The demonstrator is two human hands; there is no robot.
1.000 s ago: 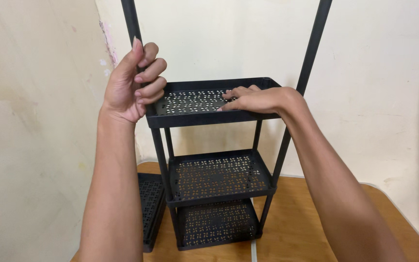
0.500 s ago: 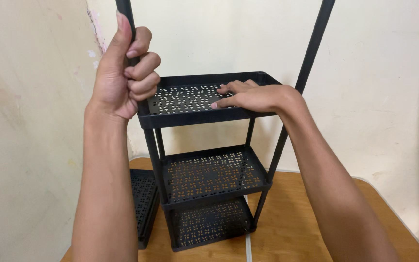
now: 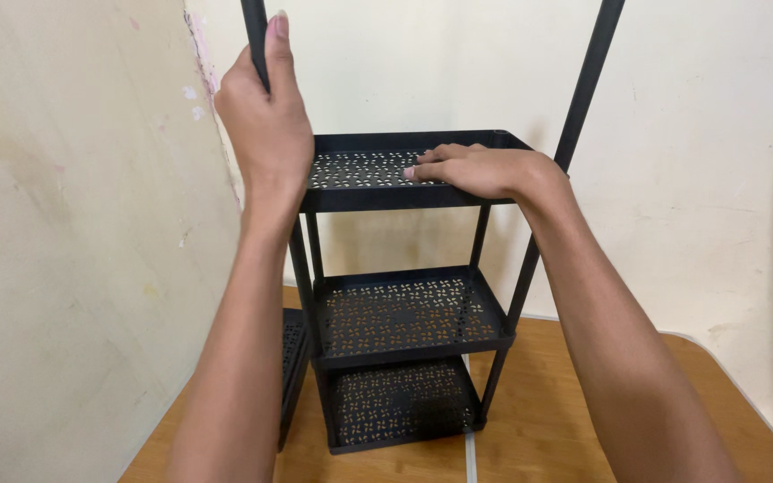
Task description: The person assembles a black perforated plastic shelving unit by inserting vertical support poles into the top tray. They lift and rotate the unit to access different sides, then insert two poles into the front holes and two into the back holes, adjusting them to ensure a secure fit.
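A black plastic rack with three perforated shelves stands on a wooden table [image 3: 583, 402] against a cream wall. My left hand [image 3: 266, 116] is wrapped around the rack's front left pole [image 3: 253, 27], just above the top shelf [image 3: 378, 183]. My right hand [image 3: 476, 170] lies flat, palm down, on the top shelf's right half, fingers pointing left. The middle shelf [image 3: 409, 315] and the bottom shelf [image 3: 400, 407] sit below. A second tall pole [image 3: 588, 80] rises at the right, behind my right wrist.
A spare black perforated shelf [image 3: 290, 358] leans on the table left of the rack, mostly hidden by my left forearm. Cream walls meet in a corner behind the rack. The table's rounded edge runs at the right.
My left hand has turned on the pole, so its back faces me now. The top shelf sits slightly higher and more level in view. My right hand stays flat on it.
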